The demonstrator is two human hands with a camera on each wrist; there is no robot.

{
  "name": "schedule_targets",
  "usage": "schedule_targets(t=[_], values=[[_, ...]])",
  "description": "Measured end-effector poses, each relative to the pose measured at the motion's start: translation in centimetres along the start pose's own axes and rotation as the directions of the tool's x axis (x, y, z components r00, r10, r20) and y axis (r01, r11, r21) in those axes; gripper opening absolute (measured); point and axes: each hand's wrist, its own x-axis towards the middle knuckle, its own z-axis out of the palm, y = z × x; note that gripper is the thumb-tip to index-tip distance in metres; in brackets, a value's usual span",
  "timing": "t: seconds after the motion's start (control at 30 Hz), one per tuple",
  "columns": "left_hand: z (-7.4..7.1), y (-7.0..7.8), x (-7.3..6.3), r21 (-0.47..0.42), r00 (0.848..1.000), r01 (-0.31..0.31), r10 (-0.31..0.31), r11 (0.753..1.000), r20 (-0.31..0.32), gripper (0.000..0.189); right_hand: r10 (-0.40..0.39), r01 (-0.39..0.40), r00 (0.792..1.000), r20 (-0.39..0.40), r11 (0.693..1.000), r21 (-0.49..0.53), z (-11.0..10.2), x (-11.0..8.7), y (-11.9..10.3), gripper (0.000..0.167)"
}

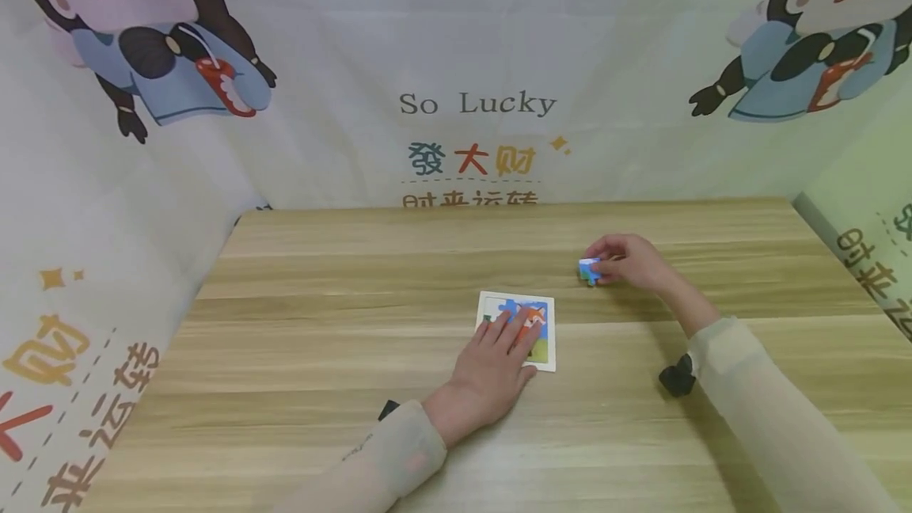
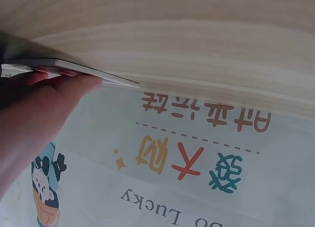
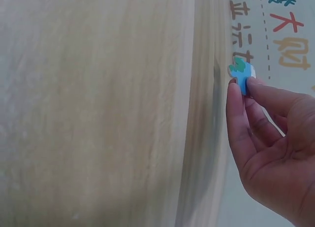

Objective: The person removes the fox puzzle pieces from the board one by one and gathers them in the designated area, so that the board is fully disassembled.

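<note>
A small square jigsaw puzzle [image 1: 541, 351] in a white frame lies on the table, with an orange fox on blue and green. Its upper left corner shows a white gap. My left hand [image 1: 484, 374] rests on the puzzle, fingers stretched over its lower left part and hiding some of the picture. In the left wrist view the frame's edge [image 2: 81, 68] shows beside the fingers. To the right and farther back, my right hand [image 1: 630, 261] pinches a blue and green puzzle piece [image 3: 241, 75] between thumb and fingers, apart from the frame.
The wooden table [image 1: 321, 323] runs back to a printed white cloth backdrop [image 1: 470, 38], which also hangs at the left and right sides. A black device [image 1: 677, 376] sits at the right wrist, and part of another shows at the left wrist.
</note>
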Motion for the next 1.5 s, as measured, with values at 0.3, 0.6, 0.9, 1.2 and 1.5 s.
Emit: schedule_targets(t=[0.3, 0.6, 0.9, 1.2, 1.5], values=[[0.1, 0.4, -0.2, -0.002, 1.0, 0.02, -0.02, 1.0, -0.011, 0.057, 0.041, -0.042, 0.999, -0.018, 0.998, -0.048, -0.1, -0.5, 1.0, 0.028], [0.5, 0.5, -0.2, -0.029, 0.999, 0.035, -0.036, 0.999, -0.032, 0.061, -0.004, -0.019, 0.993, -0.121, 0.982, -0.187, -0.4, -0.4, 1.5, 0.025], [0.7, 0.3, 0.0, -0.048, 0.999, 0.04, -0.04, 0.998, -0.003, 0.072, 0.019, -0.051, 0.989, -0.15, 0.976, -0.213, -0.4, -0.3, 1.5, 0.026], [1.0, 0.5, -0.2, -0.087, 0.998, 0.046, -0.049, 0.995, -0.028, 0.078, 0.055, -0.098, 0.984, -0.17, 0.961, -0.259, 0.0, -0.1, 1.7, 0.025], [1.0, 0.5, 0.0, -0.056, 0.998, 0.046, -0.048, 0.997, -0.036, 0.08, 0.073, -0.13, 0.976, -0.203, 0.949, -0.286, 0.2, 0.0, 1.3, 0.025]])
